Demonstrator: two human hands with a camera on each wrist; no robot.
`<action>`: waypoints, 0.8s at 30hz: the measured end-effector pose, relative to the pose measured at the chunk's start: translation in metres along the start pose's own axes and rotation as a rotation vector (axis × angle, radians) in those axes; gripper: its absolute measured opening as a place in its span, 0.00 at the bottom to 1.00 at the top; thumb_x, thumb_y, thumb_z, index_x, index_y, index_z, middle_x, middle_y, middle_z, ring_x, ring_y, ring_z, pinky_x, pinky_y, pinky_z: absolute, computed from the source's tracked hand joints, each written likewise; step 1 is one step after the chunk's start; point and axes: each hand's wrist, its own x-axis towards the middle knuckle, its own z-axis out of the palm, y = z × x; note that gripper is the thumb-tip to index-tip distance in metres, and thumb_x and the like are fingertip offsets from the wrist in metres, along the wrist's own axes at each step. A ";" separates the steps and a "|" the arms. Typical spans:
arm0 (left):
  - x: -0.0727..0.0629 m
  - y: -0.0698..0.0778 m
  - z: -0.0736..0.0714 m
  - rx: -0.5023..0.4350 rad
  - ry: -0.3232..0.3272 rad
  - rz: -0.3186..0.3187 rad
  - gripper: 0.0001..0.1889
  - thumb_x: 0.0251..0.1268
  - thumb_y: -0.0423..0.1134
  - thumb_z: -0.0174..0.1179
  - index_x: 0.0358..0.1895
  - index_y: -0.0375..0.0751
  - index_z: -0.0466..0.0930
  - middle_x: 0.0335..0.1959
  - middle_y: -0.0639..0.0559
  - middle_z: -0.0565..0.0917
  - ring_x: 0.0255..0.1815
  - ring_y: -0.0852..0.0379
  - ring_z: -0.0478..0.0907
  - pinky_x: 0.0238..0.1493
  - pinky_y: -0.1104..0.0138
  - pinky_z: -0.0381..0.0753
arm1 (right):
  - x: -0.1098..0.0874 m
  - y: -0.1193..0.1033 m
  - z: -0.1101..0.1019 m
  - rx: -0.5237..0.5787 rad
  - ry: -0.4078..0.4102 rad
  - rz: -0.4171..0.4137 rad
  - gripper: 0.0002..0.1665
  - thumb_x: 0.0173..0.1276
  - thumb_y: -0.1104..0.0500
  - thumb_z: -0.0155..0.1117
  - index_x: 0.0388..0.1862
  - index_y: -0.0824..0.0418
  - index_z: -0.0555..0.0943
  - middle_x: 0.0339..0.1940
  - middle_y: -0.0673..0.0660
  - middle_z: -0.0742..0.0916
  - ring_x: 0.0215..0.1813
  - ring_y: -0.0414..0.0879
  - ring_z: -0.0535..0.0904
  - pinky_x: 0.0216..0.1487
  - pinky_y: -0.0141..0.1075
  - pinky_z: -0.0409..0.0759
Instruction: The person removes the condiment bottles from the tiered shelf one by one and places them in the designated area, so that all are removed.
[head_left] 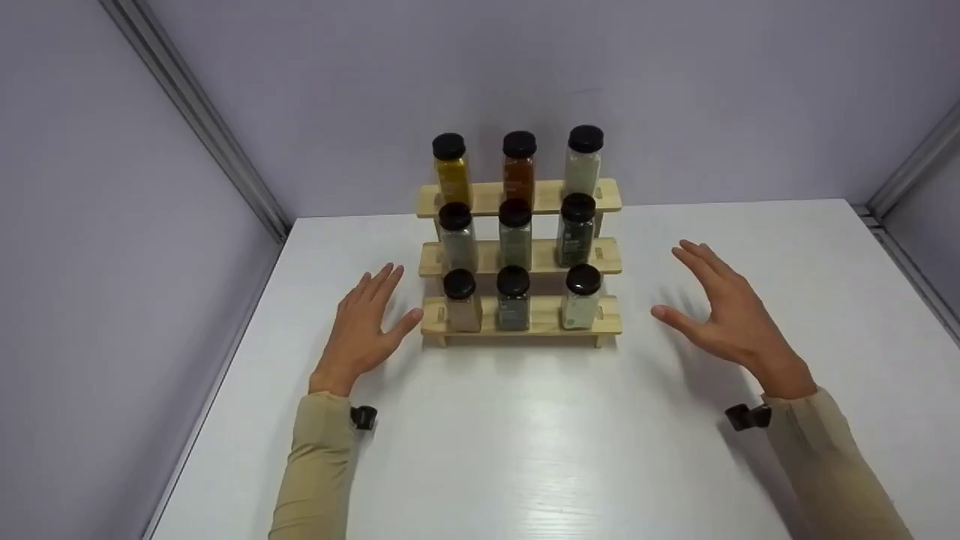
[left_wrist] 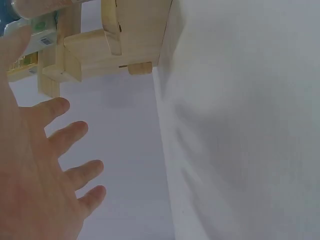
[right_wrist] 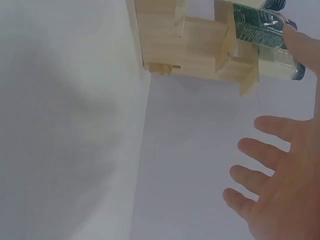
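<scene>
A three-tier wooden spice rack [head_left: 487, 325] stands at the back middle of the white table, with three black-capped spice jars on each tier. Yellow [head_left: 453, 176] and red-brown [head_left: 518, 176] jars are on the top tier beside a pale jar [head_left: 583, 169]. My left hand [head_left: 364, 326], fingers spread, hovers just left of the bottom tier, its thumb near the rack's edge. On the other side my right hand [head_left: 724, 307] is held over the table with fingers extended, farther from the rack. Both hands hold nothing; the wrist views show the left palm [left_wrist: 35, 165] and right palm [right_wrist: 290, 185] facing the rack's sides.
The white table [head_left: 510, 442] reaches back to a pale wall [head_left: 360, 112]. Partition panels with metal frame posts [head_left: 217, 120] stand to the left and right. A small black wrist camera [head_left: 364, 418] sits at the left cuff, and another camera [head_left: 748, 417] at the right.
</scene>
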 end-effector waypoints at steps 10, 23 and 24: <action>-0.003 0.007 0.011 -0.276 -0.035 -0.067 0.42 0.80 0.63 0.57 0.87 0.47 0.56 0.86 0.45 0.60 0.86 0.41 0.58 0.85 0.42 0.59 | 0.016 -0.022 0.013 0.153 0.015 -0.107 0.53 0.66 0.48 0.81 0.85 0.56 0.66 0.82 0.61 0.72 0.82 0.64 0.66 0.77 0.70 0.66; -0.001 0.007 0.029 -0.483 -0.082 -0.073 0.40 0.81 0.52 0.61 0.87 0.44 0.55 0.84 0.42 0.64 0.75 0.36 0.73 0.75 0.44 0.76 | 0.027 -0.042 0.030 0.334 -0.003 -0.182 0.48 0.62 0.57 0.85 0.78 0.65 0.73 0.74 0.65 0.79 0.75 0.61 0.75 0.74 0.60 0.76; -0.001 0.006 0.031 -0.494 -0.086 -0.077 0.40 0.81 0.52 0.61 0.87 0.44 0.55 0.84 0.42 0.64 0.74 0.37 0.74 0.74 0.44 0.77 | 0.027 -0.043 0.031 0.338 0.000 -0.183 0.47 0.62 0.57 0.85 0.77 0.65 0.73 0.74 0.65 0.79 0.74 0.61 0.75 0.73 0.59 0.77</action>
